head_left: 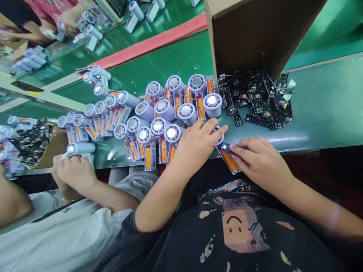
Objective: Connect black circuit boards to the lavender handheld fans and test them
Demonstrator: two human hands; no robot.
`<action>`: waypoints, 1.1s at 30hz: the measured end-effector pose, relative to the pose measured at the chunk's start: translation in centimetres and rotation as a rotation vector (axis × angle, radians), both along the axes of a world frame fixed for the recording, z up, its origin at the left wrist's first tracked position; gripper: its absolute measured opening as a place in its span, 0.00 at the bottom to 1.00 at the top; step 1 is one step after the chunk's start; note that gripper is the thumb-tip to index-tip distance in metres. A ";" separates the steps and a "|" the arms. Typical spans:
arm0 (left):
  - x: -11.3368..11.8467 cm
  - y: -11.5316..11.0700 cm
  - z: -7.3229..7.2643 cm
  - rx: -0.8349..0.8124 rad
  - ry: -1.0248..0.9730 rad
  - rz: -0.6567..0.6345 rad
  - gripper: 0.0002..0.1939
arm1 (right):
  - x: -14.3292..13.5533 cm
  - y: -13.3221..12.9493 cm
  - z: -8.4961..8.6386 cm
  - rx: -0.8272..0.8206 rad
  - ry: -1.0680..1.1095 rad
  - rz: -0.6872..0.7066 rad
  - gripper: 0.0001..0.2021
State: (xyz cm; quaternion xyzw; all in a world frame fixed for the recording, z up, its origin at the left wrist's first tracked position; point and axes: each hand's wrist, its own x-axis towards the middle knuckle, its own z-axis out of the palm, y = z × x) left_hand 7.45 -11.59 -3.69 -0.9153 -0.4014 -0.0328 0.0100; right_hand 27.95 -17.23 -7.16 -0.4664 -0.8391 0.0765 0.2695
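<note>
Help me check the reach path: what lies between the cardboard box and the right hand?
The head view shows a pile of black circuit boards by the cardboard box, then green tabletop before the right hand.

The open brown cardboard box (244, 41) is sitting on the smooth green table (323, 104). Flat black circuit boards (258, 102) are lying in a pile in and in front of its mouth. Round pale-purple plastic fans (163, 108) are standing in bunches to the box's left. In front of the box, one more pale-purple fan (229, 160) is resting between the bare left hand (197, 141) and the bare right hand (259, 160). Far left of the box, a second brown cardboard box (58, 146) is holding more boards (32, 141).
</note>
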 end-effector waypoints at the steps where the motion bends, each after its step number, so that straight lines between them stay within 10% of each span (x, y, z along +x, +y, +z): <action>1: 0.0 0.0 0.0 -0.008 -0.017 0.026 0.25 | 0.1 -0.1 0.2 -0.012 -0.005 -0.006 0.13; 16: -0.6 -0.4 -2.7 -0.143 -0.367 0.133 0.20 | -0.2 0.2 0.3 -0.095 -0.024 -0.101 0.12; 33: 0.8 -0.2 -1.2 -0.336 -0.291 0.093 0.08 | 4.2 0.2 -1.6 -0.343 0.209 -0.133 0.10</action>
